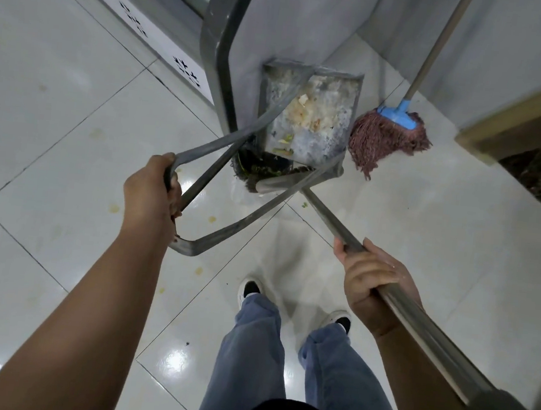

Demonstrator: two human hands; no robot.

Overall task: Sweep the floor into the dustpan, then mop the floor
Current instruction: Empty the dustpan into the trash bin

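My left hand (151, 190) has its fingers curled tight round the top bar of the grey metal long-handled dustpan (307, 119), steadying it so the pan's open lip stays down on the glossy white tiled floor (70, 139). My right hand (374, 284) wraps fully round the bare steel broom handle (416, 321), thumb over the top, which gives me the leverage to drag the head forward. The dark-bristled broom head (265, 171) sits right at the dustpan's mouth, touching its front edge, and I judge I am pushing the last of a pile in. Inside the dustpan lie pale scraps and a few green bits; one small green crumb rests on the floor just beside the dustpan's lip, so the sweeping looks nearly done, not finished. Yellowish stains dot the floor on my side of the dustpan; those will need the mop. The rust-red string mop with a blue plastic clamp (388, 133) leans just beside the dustpan, strands on the floor, handy for the next step. Behind the dustpan stands a grey panel, possibly a door; I cannot tell from this warped view.
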